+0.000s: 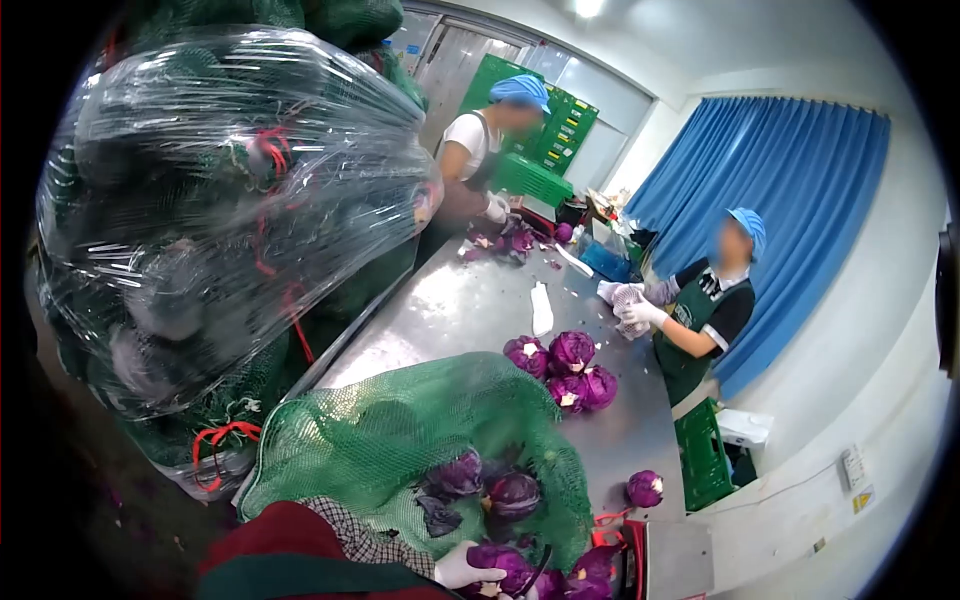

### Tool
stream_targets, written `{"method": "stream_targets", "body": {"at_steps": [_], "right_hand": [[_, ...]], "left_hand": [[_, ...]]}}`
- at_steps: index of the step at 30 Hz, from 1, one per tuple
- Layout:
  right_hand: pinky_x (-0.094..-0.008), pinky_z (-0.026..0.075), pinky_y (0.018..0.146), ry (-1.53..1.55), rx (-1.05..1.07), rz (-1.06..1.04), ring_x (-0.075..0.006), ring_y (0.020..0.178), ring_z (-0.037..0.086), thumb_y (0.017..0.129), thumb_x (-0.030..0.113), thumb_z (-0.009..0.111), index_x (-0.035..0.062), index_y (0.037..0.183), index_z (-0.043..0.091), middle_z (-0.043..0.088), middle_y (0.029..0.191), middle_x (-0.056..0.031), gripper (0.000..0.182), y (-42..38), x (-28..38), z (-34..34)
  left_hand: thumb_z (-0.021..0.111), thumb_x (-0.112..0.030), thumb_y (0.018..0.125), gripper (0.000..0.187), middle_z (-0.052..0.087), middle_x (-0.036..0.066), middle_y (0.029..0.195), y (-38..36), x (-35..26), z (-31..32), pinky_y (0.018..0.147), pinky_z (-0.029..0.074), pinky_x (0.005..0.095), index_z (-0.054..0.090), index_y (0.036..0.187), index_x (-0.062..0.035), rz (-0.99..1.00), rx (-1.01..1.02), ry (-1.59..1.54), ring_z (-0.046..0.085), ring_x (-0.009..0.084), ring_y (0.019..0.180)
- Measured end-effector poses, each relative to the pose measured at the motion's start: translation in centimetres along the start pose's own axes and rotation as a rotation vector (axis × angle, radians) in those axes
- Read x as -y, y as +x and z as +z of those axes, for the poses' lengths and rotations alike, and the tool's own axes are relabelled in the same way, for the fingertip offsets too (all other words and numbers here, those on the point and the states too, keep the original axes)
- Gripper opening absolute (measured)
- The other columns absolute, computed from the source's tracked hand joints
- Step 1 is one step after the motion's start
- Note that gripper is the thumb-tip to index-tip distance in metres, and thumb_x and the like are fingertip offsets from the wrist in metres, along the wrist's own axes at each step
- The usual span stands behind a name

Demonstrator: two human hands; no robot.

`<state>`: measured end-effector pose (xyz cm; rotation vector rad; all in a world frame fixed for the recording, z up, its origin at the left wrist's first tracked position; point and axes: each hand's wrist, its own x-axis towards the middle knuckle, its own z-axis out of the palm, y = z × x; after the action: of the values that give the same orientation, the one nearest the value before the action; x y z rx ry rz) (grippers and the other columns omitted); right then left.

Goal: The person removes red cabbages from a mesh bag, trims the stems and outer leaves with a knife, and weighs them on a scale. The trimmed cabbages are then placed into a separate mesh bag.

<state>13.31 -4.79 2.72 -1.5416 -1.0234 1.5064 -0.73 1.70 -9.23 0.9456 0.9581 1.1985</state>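
Note:
My left hand, in a white glove, reaches in at the bottom edge with its fingers closed against a red cabbage. Just right of that cabbage stands a thin dark curved strip, possibly a blade. Of my right hand, at most a sliver of white shows at the bottom edge; its fingers are hidden. More purple leaves and a cabbage lie to the right. A green mesh sack spreads over the table in front, with a few cabbages and dark loose leaves in its lower part.
Several cabbages sit mid-table; a single one is near the right edge by a red-framed scale-like device. Plastic-wrapped sacks tower on the left. Two gloved co-workers stand at the metal table.

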Motion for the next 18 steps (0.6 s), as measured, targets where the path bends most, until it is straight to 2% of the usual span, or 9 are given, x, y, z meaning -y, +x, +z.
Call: {"method": "stream_targets", "body": {"at_steps": [1, 4, 8, 10, 12, 13, 14, 17, 18], "right_hand": [[-0.0291, 0.050, 0.083, -0.039, -0.037, -0.140, -0.0183, 0.098, 0.059, 0.084, -0.001, 0.060, 0.0028, 0.132, 0.048, 0.060, 0.114, -0.0097, 0.051, -0.1, 0.3, 0.6], [-0.0330, 0.049, 0.089, -0.024, -0.069, -0.181, -0.0231, 0.103, 0.058, 0.082, -0.001, 0.061, 0.0018, 0.134, 0.046, 0.058, 0.119, -0.0127, 0.055, -0.1, -0.2, 0.6], [-0.0344, 0.048, 0.091, -0.260, -0.119, -0.432, -0.0269, 0.105, 0.058, 0.079, 0.003, 0.064, -0.0002, 0.134, 0.046, 0.058, 0.121, -0.0170, 0.058, 1.6, -3.6, -0.9], [-0.0349, 0.047, 0.091, -0.523, -0.201, -0.584, -0.0283, 0.106, 0.058, 0.078, 0.005, 0.065, -0.0015, 0.134, 0.046, 0.058, 0.122, -0.0191, 0.059, 2.7, -5.8, -2.2], [-0.0352, 0.047, 0.091, -0.550, -0.226, -0.554, -0.0294, 0.106, 0.059, 0.078, 0.006, 0.065, -0.0027, 0.134, 0.046, 0.059, 0.122, -0.0210, 0.060, 2.2, -5.2, -2.1], [-0.0348, 0.049, 0.084, -0.593, -0.285, -0.740, -0.0280, 0.096, 0.060, 0.078, 0.004, 0.063, -0.0024, 0.132, 0.048, 0.061, 0.112, -0.0175, 0.056, 3.3, -6.9, -2.8], [-0.0327, 0.049, 0.076, -0.372, -0.268, -0.595, -0.0232, 0.084, 0.058, 0.079, 0.003, 0.062, -0.0019, 0.126, 0.051, 0.061, 0.097, -0.0125, 0.048, 4.8, -9.2, -4.0], [-0.0303, 0.048, 0.069, -0.170, -0.340, -0.252, -0.0176, 0.063, 0.053, 0.080, 0.004, 0.062, 0.0007, 0.122, 0.054, 0.056, 0.083, -0.0105, 0.042, -0.1, -2.2, -2.1], [-0.0311, 0.048, 0.065, -0.273, -0.332, -0.411, -0.0186, 0.057, 0.052, 0.081, 0.006, 0.061, 0.0026, 0.123, 0.054, 0.056, 0.083, -0.0113, 0.043, 0.5, -3.7, -2.8]], "left_hand": [[0.072, -0.008, 0.083, 0.009, 0.064, 0.001, 0.066, 0.4, 1.6, -0.1, 0.054, 0.046, 0.0237, 0.068, 0.084, -0.0012, 0.033, 0.000, 0.006, 0.057, 0.0076, 0.057], [0.073, -0.013, 0.083, 0.015, 0.066, 0.004, 0.073, 1.4, 3.5, -0.2, 0.058, 0.048, 0.0261, 0.067, 0.091, -0.0009, 0.041, 0.043, 0.038, 0.059, 0.0105, 0.063], [0.075, -0.021, 0.083, 0.030, 0.069, 0.011, 0.086, 1.4, 3.8, -0.7, 0.067, 0.052, 0.0310, 0.066, 0.103, -0.0003, -0.014, 0.087, 0.081, 0.064, 0.0162, 0.074], [0.076, -0.022, 0.083, 0.028, 0.069, 0.004, 0.088, 0.7, -0.3, -1.0, 0.072, 0.050, 0.0270, 0.068, 0.100, -0.0018, -0.010, 0.227, 0.099, 0.063, 0.0111, 0.077], [0.076, -0.023, 0.084, 0.026, 0.070, 0.000, 0.088, -0.2, -4.0, -1.1, 0.074, 0.049, 0.0249, 0.070, 0.098, -0.0023, -0.038, 0.284, 0.039, 0.061, 0.0083, 0.078], [0.076, -0.023, 0.084, 0.025, 0.069, 0.000, 0.087, -0.6, -5.2, -0.9, 0.073, 0.049, 0.0248, 0.070, 0.097, -0.0021, -0.064, 0.269, -0.030, 0.061, 0.0079, 0.077], [0.076, -0.023, 0.084, 0.025, 0.069, -0.001, 0.086, -0.8, -5.9, -1.0, 0.072, 0.049, 0.0247, 0.070, 0.096, -0.0019, -0.090, 0.253, -0.099, 0.061, 0.0076, 0.076], [0.072, -0.026, 0.087, 0.028, 0.068, 0.000, 0.090, -0.7, -8.2, -2.4, 0.077, 0.049, 0.0255, 0.067, 0.102, -0.0028, -0.332, 0.350, -0.199, 0.061, 0.0089, 0.080], [0.071, -0.027, 0.088, 0.030, 0.067, 0.000, 0.093, -0.8, -8.8, -2.9, 0.079, 0.049, 0.0256, 0.064, 0.106, -0.0036, -0.386, 0.388, -0.226, 0.061, 0.0089, 0.082]]}}
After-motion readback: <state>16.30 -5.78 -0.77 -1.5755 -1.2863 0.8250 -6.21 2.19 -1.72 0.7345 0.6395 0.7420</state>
